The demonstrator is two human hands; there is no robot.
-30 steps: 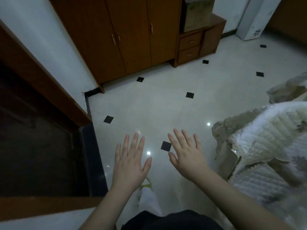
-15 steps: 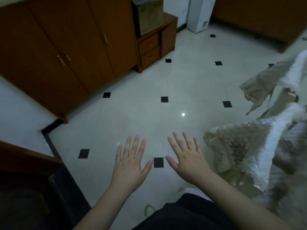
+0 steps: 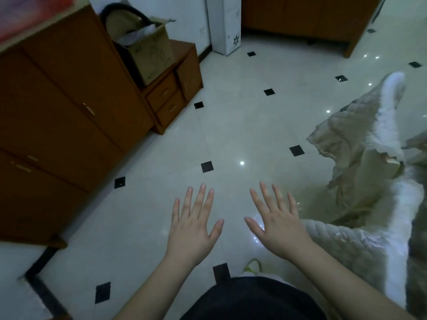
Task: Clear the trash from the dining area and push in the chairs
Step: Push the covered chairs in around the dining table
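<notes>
My left hand and my right hand are held out side by side, palms down, over the pale tiled floor. The fingers of both are spread and neither holds anything. No trash, dining table or chair shows in this view. On the right is furniture draped in a quilted cover with a white trim, close beside my right hand.
Brown wooden cabinets line the left side, with a low drawer unit carrying an open cardboard box. A white upright unit stands at the back, and more brown furniture lies beyond. Floor stretches ahead between cabinets and draped furniture.
The view has swung right and forward: the dark doorway on the left has gone from sight and the cabinets have slid left. Both hands stay spread in front of me.
</notes>
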